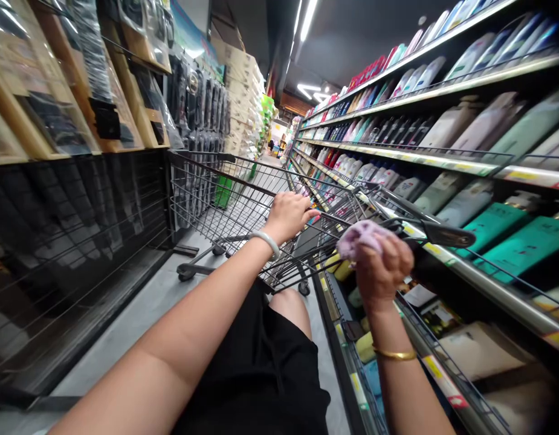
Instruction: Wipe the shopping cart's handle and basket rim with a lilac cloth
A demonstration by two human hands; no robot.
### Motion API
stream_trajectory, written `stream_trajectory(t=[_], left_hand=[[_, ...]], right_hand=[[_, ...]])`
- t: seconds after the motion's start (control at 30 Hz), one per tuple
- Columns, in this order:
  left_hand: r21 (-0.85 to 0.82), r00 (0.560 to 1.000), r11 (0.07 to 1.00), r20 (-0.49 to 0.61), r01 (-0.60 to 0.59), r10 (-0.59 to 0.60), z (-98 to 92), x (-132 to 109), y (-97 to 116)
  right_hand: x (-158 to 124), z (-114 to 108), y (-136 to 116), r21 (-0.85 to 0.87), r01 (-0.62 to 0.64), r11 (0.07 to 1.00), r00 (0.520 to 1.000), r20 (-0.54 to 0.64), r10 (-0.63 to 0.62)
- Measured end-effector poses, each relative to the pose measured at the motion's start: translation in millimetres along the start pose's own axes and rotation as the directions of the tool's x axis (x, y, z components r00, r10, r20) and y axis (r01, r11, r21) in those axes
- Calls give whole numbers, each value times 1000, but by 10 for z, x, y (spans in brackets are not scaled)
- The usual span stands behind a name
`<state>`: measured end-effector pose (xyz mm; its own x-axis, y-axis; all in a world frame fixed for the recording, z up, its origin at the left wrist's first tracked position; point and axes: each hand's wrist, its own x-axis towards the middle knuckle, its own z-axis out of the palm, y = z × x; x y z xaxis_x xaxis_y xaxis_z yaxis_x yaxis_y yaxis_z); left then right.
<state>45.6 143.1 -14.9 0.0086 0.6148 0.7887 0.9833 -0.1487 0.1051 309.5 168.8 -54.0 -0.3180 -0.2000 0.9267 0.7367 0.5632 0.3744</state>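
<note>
A black wire shopping cart [225,174] stands in front of me, turned at an angle across the aisle. My left hand [286,216], with a pale bangle at its wrist, is closed over the near top rail of the cart. In my right hand [386,266], a light purple cloth [358,237] is bunched up and gripped. That hand is beside the cart's dark handle [449,234]; whether it also touches the cart's frame I cannot tell. A gold bracelet circles the right wrist.
Shelves of bottles [465,124] line the right side closely, with teal boxes [528,248] near the handle. Wooden boards in clear wrap [57,90] and black packaged goods [197,109] hang on the left. Stacked cartons [240,84] rise farther along the grey-floored aisle.
</note>
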Motion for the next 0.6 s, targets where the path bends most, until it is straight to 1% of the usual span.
stream_trajectory(t=[0.07,0.1,0.13,0.17,0.2,0.27,0.33,0.37,0.4,0.43,0.5,0.57,0.6], left_hand=[[9,1000,1000,-12,2,-2,8,0,-4],[11,1000,1000,-17,2,-2,12,1,-5],[12,1000,1000,-22,4,-4,16,2,-6],[10,1000,1000,-23,6,-6,18,3,-6],[8,1000,1000,-19,8,-8,18,4,-6],[6,1000,1000,-8,10,-10,13,6,-5],[8,1000,1000,1,10,-10,7,6,-4],[11,1000,1000,1,7,-7,6,5,-3],[14,1000,1000,-2,6,-6,6,5,-2],[18,1000,1000,-7,5,-5,8,4,0],[24,1000,1000,-15,5,-5,16,3,3],[25,1000,1000,-18,9,-8,25,3,3],[23,1000,1000,-19,10,-10,29,3,2]], right_hand=[[166,-14,109,15,-149,989,984,-96,150],[221,-6,126,20,-208,978,972,-112,209],[239,10,110,17,-242,970,964,-107,243],[213,33,66,8,-245,969,965,-92,245],[147,56,2,-8,-218,976,974,-71,217],[-60,88,-132,-36,-95,995,995,-7,95],[-245,79,-196,-18,26,999,996,80,-25],[-289,59,-188,4,56,998,993,106,-56],[-292,32,-157,27,53,998,993,108,-56],[-255,4,-113,46,25,999,996,89,-29],[-117,-29,-43,69,-98,993,995,34,96],[-8,-7,-69,77,-219,973,975,-7,220],[-2,23,-129,68,-243,968,969,-19,244]])
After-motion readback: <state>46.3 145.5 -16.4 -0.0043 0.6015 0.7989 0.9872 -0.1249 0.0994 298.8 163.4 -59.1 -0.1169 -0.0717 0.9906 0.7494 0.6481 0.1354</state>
